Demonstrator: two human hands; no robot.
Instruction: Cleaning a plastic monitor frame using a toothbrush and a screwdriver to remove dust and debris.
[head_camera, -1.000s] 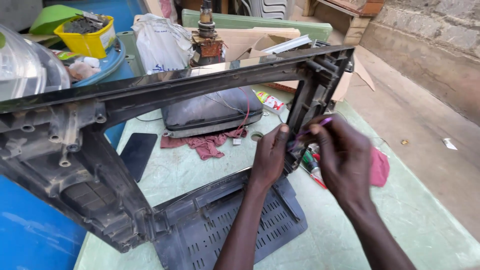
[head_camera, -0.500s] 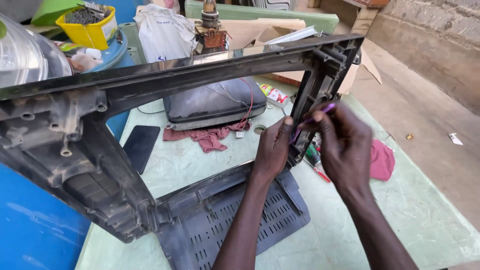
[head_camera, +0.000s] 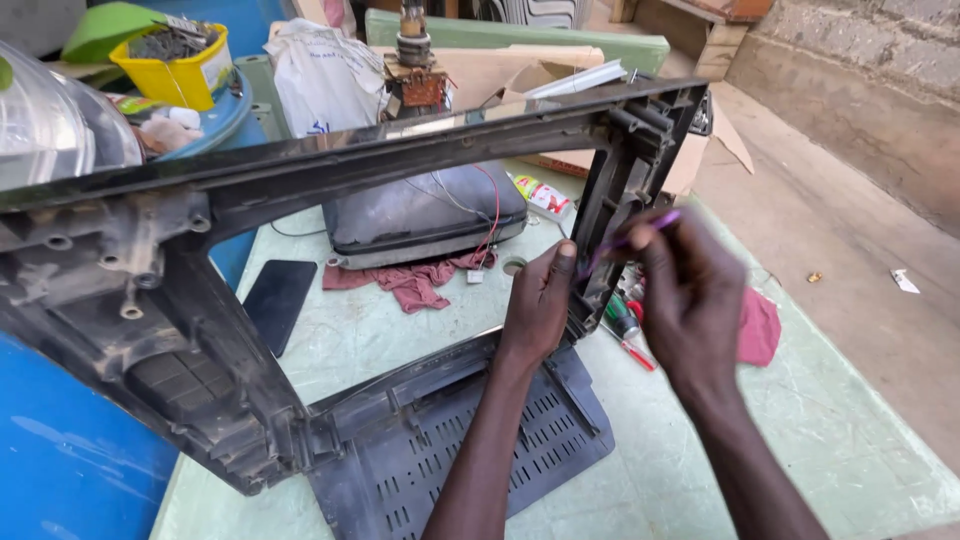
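Note:
A large black plastic television front frame (head_camera: 330, 175) stands tilted on the pale green table (head_camera: 840, 440). My left hand (head_camera: 538, 305) grips the frame's right upright from the inside, thumb pointing up. My right hand (head_camera: 685, 290) pinches a thin purple tool (head_camera: 630, 238) whose tip meets that same upright. Behind the frame a grey picture tube (head_camera: 425, 212) lies face down on a red cloth (head_camera: 410, 282), with thin wires on its back.
A black phone (head_camera: 275, 300) lies on the table at left. Screwdrivers (head_camera: 625, 330) and a red rag (head_camera: 758, 328) lie behind my right hand. A blue drum (head_camera: 60, 470), a yellow tub (head_camera: 175, 60), a white bag (head_camera: 325, 75) and cardboard (head_camera: 500, 70) stand at the back.
My view has shifted slightly and the frame sits a little lower in it. Both hands stay on the right upright, the right hand working the purple tool a little higher.

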